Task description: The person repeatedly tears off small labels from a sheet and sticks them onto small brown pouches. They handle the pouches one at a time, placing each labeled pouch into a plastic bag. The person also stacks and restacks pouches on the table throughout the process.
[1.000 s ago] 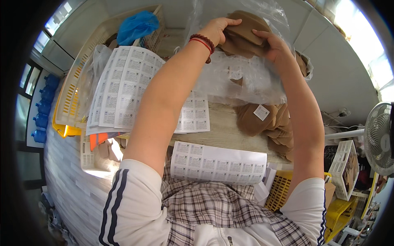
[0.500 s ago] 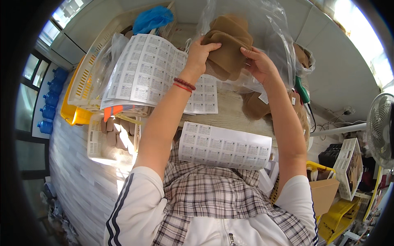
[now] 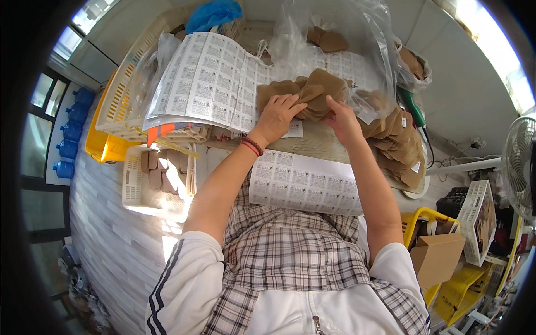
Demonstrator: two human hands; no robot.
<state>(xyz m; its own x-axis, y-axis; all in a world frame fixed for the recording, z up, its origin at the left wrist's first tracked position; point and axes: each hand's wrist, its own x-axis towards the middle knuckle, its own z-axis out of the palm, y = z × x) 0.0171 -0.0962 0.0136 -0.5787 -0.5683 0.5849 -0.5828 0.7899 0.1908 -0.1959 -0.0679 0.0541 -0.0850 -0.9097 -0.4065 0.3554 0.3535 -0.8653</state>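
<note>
On the worktable [image 3: 312, 144], a loose fanned bunch of thin brown fabric pieces [image 3: 324, 89] lies between my hands. My left hand [image 3: 274, 118] is closed on its near left part, with the fingers laid over the pieces and the thumb pointing right. At the bunch's right edge, my right hand [image 3: 343, 124] pinches the pieces; its thumb shows, while its other fingers are partly hidden. A clear plastic bag [image 3: 363, 33] stands open just behind, with a few more brown pieces [image 3: 329, 40] by it. A printed label sheet [image 3: 304, 181] lies across my lap at the table's front edge.
More label sheets [image 3: 201, 84] lean over a cream basket [image 3: 120, 106] at left. Fanned brown pieces with small white tags [image 3: 399, 145] cover the table's right side, near a green-handled tool [image 3: 412, 109]. A white crate [image 3: 131, 187] stands lower left; a fan [image 3: 519, 167] is far right.
My hands have come down and nearer with the brown pieces, from held up before the bag to the tabletop. The bunch is now spread wider, and the tagged pieces at right show more.
</note>
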